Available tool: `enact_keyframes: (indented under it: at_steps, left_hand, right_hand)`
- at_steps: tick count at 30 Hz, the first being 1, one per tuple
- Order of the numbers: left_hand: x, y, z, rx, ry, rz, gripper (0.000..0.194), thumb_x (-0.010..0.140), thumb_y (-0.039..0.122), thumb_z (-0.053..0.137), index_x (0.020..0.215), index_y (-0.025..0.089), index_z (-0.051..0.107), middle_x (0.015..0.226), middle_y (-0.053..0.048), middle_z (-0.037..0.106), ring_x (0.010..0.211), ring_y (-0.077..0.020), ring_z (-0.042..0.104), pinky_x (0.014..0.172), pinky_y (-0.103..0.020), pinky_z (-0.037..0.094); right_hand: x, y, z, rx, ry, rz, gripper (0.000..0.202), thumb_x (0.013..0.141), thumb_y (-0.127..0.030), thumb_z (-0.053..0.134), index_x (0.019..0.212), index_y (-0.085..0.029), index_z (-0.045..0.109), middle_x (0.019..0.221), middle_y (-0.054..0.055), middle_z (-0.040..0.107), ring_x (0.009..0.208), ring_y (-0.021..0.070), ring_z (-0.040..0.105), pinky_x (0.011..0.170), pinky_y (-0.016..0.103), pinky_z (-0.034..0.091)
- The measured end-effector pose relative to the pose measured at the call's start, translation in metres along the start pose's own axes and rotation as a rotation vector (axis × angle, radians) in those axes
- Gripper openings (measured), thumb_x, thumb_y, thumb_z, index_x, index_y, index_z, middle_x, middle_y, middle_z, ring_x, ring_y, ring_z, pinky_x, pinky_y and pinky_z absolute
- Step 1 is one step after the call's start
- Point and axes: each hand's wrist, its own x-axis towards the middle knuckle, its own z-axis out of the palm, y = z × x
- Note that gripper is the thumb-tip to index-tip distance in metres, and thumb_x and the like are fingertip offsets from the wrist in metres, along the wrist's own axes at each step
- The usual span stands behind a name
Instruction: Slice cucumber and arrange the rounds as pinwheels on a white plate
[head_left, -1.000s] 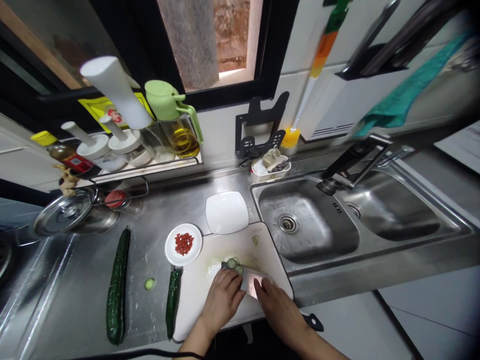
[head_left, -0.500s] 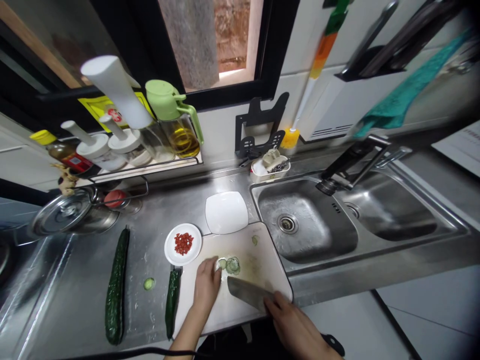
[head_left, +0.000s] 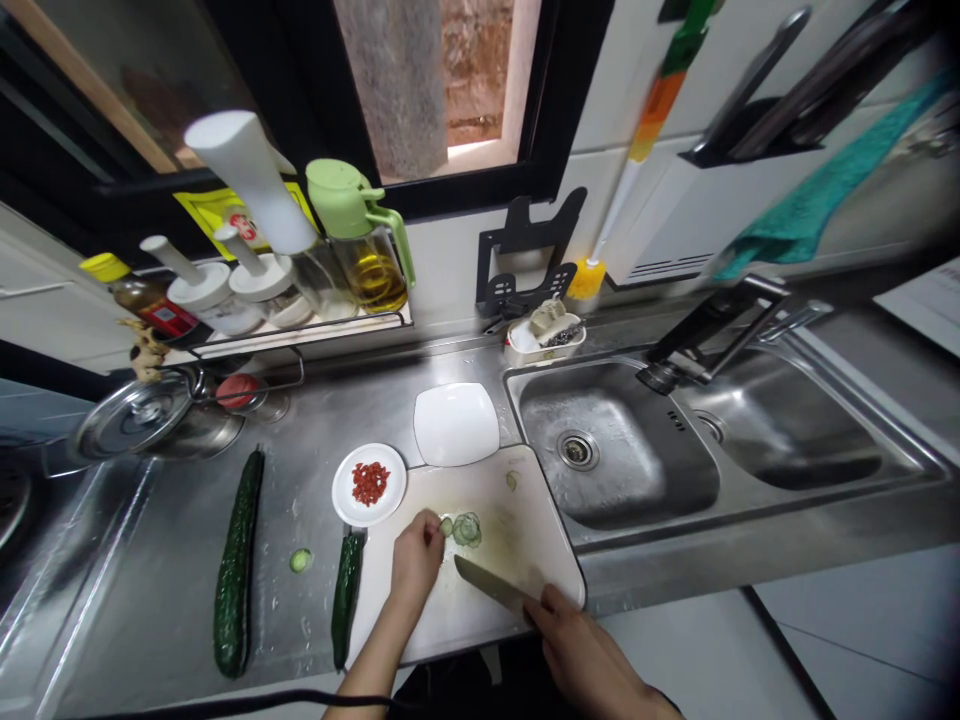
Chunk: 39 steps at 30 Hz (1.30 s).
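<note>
My left hand (head_left: 418, 552) is over the cutting board (head_left: 420, 640), its fingers pinched on a small cucumber slice (head_left: 446, 526). Just right of it lies a little pile of thin cucumber slices (head_left: 467, 530). My right hand (head_left: 562, 632) grips the handle of a knife (head_left: 487, 582), whose blade points up and left, its tip below the pile. One more slice (head_left: 511, 480) rests near the board's top right. A cut length of cucumber (head_left: 346, 598) lies along the board's left edge.
A plate of red bits (head_left: 370, 484) and a white square dish (head_left: 456, 425) stand behind the board. On the left are a whole cucumber (head_left: 238, 570) and a cucumber end (head_left: 300, 560). The sink (head_left: 622, 450) is at the right, a spice rack (head_left: 300, 337) at the back left.
The fingers of my left hand have drawn together around the small slice. My right hand has turned the knife slightly, so its blade looks narrower. The view has shifted a little.
</note>
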Motion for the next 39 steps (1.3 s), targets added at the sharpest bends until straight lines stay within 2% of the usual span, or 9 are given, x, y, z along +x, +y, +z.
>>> enact_keyframes:
  at_steps: [4,7,11,20,34,39]
  left_hand:
    - [-0.007,-0.008,-0.005,-0.037,0.027,-0.155,0.012,0.074,0.021,0.051,0.078,0.02,0.062,0.066,0.002,0.065,0.063,-0.0119,0.059,0.064,-0.02,0.04]
    - [-0.011,-0.015,-0.006,-0.029,0.019,-0.209,0.014,0.073,0.023,0.052,0.077,0.02,0.064,0.066,0.002,0.066,0.062,-0.0123,0.059,0.063,-0.02,0.04]
    - [-0.014,-0.018,-0.003,-0.002,0.041,-0.219,0.014,0.073,0.025,0.052,0.074,0.02,0.065,0.063,0.002,0.065,0.061,-0.0123,0.058,0.062,-0.02,0.039]
    - [-0.014,-0.014,-0.005,0.051,0.058,-0.231,0.017,0.074,0.023,0.05,0.065,0.018,0.064,0.059,0.001,0.064,0.058,-0.0114,0.055,0.059,-0.019,0.035]
    - [-0.011,-0.015,-0.008,0.041,0.025,-0.227,0.017,0.075,0.021,0.051,0.066,0.018,0.066,0.06,0.0,0.065,0.059,-0.0116,0.056,0.06,-0.02,0.034]
    - [-0.011,-0.013,-0.009,0.058,0.021,-0.229,0.018,0.075,0.021,0.051,0.065,0.018,0.066,0.06,0.0,0.065,0.059,-0.0116,0.056,0.06,-0.02,0.034]
  right_hand:
    - [0.005,-0.002,0.004,-0.049,-0.021,-0.006,0.046,0.076,0.0,0.031,0.11,-0.018,0.055,0.11,0.01,0.056,0.087,0.0178,0.061,0.07,0.025,0.041]
    - [0.009,-0.003,0.008,-0.101,-0.03,0.025,0.045,0.076,0.001,0.031,0.11,-0.017,0.055,0.106,0.01,0.059,0.085,0.0193,0.062,0.064,0.025,0.04]
    - [0.014,-0.012,0.008,-0.121,-0.012,0.041,0.045,0.076,0.003,0.031,0.108,-0.018,0.054,0.1,0.008,0.063,0.085,0.0178,0.061,0.065,0.024,0.039]
    - [0.025,-0.054,0.003,-0.186,0.01,0.032,0.051,0.077,0.005,0.03,0.117,-0.016,0.054,0.103,0.01,0.064,0.09,0.0199,0.062,0.072,0.026,0.042]
    - [0.03,-0.059,0.009,-0.179,0.037,0.045,0.048,0.08,0.004,0.026,0.113,-0.015,0.055,0.1,0.012,0.065,0.089,0.0215,0.063,0.071,0.028,0.042]
    - [0.033,-0.056,0.016,-0.179,0.08,0.035,0.047,0.08,0.003,0.028,0.113,-0.016,0.056,0.098,0.009,0.066,0.087,0.019,0.062,0.071,0.026,0.041]
